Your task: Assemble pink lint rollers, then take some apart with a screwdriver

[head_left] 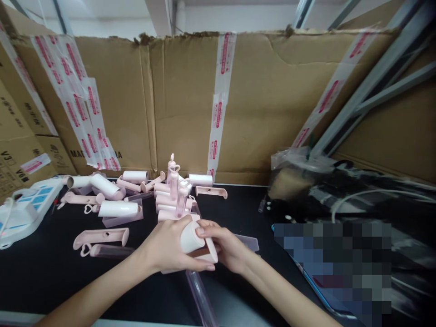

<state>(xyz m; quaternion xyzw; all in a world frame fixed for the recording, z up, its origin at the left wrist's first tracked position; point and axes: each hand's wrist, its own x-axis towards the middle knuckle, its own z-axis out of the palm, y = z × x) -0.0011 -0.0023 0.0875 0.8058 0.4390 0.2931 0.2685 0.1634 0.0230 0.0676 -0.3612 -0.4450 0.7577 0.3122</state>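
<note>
My left hand is wrapped round a white lint roll, its end turned toward the right. At that end, my right hand grips a pale pink roller bracket, with the thumb on the roll's edge. Whether the roll is fully seated on the bracket I cannot tell. Below the hands, a clear tube lies on the black table. Just behind them, clear tubes with pink heart loops stand upright among pink pieces. Part of a translucent case shows beside my right wrist.
White rolls, pink brackets and a heart-looped tube lie to the left. A white power strip sits at far left. At right are a bagged drink cup, a blue-edged phone and cables. Cardboard walls the back.
</note>
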